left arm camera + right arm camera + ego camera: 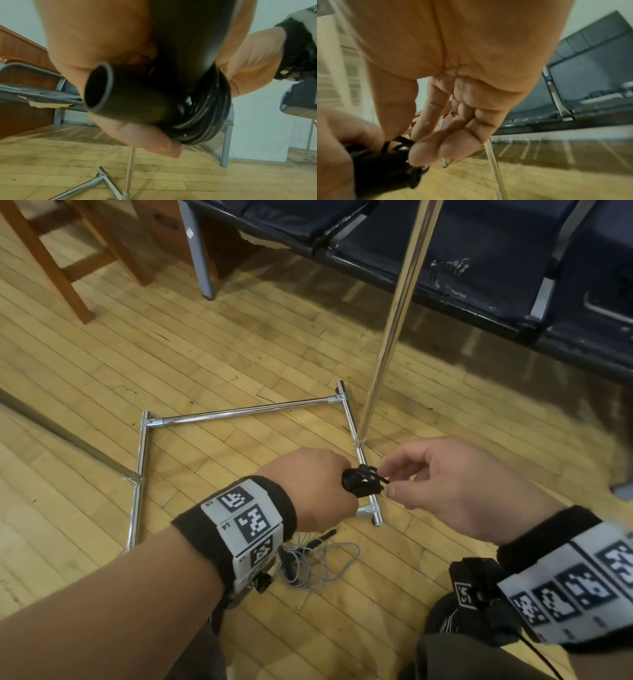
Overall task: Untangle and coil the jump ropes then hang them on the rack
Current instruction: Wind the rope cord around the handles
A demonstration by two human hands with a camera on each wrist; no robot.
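Head view: our left hand [310, 487] grips the black jump rope [361, 481], handles and coil bunched in the fist. Our right hand [455, 484] pinches a strand at the coil's edge between thumb and fingertips [426, 152], above the rack [363, 419].

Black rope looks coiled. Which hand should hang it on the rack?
Left, probably. The left hand already grips the black rope, handles and coil together, so it can carry it to the rack. The right hand only pinches a strand at the coil's edge.
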